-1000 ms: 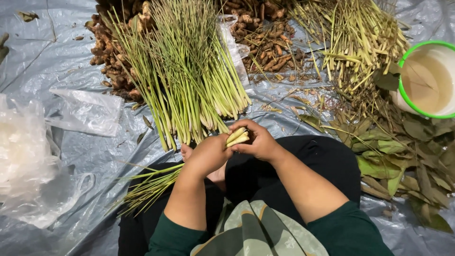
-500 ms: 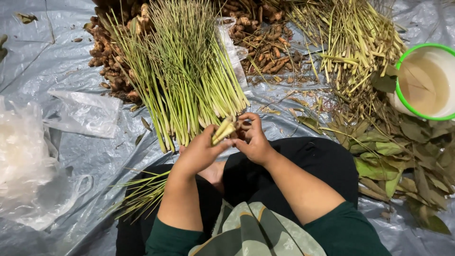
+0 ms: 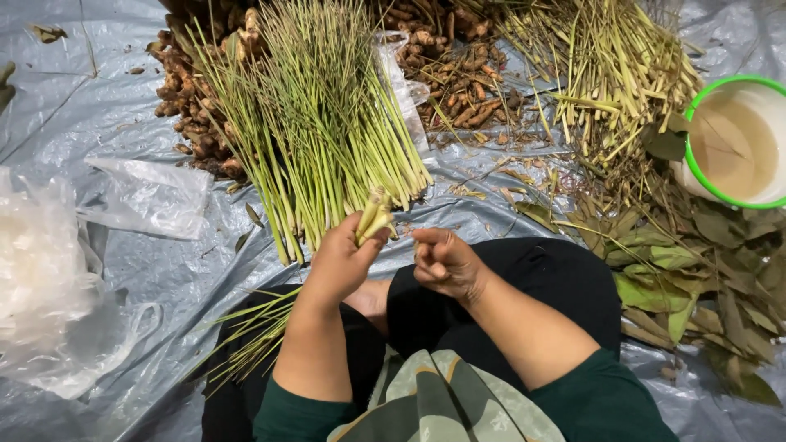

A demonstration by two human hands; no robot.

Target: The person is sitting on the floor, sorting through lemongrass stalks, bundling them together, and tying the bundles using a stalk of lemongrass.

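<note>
My left hand [image 3: 342, 260] grips a small bunch of lemongrass stalks [image 3: 373, 218] by the pale cut ends, which point up and away; their green tops trail down past my left knee [image 3: 246, 336]. My right hand [image 3: 443, 262] is curled shut just right of the bunch, apart from it, and I cannot tell if it holds anything. A large fanned pile of lemongrass [image 3: 315, 123] lies on the grey plastic sheet [image 3: 98, 106] right in front of my hands.
Ginger-like roots [image 3: 192, 98] lie behind the pile, more roots [image 3: 458, 78] to its right. Trimmed stalks [image 3: 614, 74] and green leaves [image 3: 696, 262] cover the right side. A green-rimmed white bucket [image 3: 696, 168] stands far right. Clear plastic bags [image 3: 49, 270] lie at left.
My right hand has come off the stalk ends and drawn back to the right. My left hand has tipped the bunch more upright.
</note>
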